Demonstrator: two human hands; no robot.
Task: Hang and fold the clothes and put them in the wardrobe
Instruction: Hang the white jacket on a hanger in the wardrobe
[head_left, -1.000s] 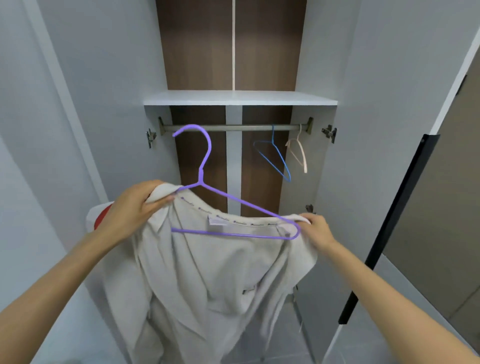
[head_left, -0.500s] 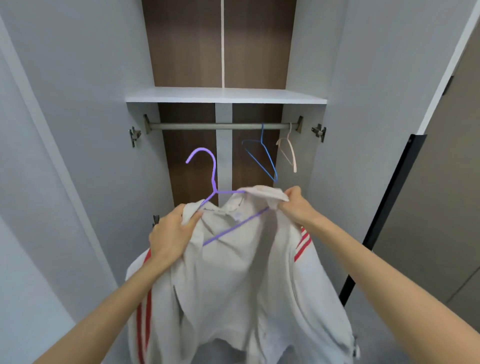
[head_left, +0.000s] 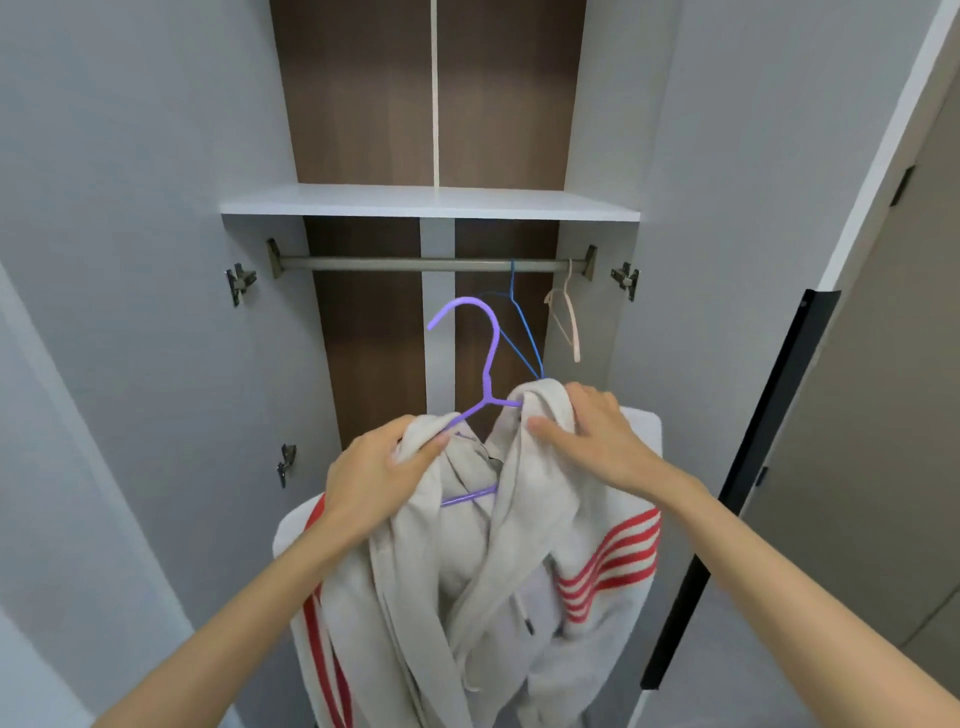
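A pale grey jacket (head_left: 467, 571) with red sleeve stripes hangs on a purple wire hanger (head_left: 485, 364) in front of the open wardrobe. My left hand (head_left: 374, 478) grips the jacket's left shoulder over the hanger arm. My right hand (head_left: 587, 431) grips the right shoulder and collar. The hanger's hook points up and left, below the grey clothes rail (head_left: 415, 264) and apart from it. The hanger's lower bar shows only partly between the jacket's front panels.
A blue wire hanger (head_left: 522, 322) and a pale pink hanger (head_left: 569, 322) hang at the rail's right end. A white shelf (head_left: 431, 202) sits above the rail. Open grey wardrobe doors stand left and right, with a black edge strip (head_left: 737, 483) at right.
The jacket on its hanger has turned from facing me to nearly edge-on, and my hands have come closer together. The hook has moved right, toward the blue hanger.
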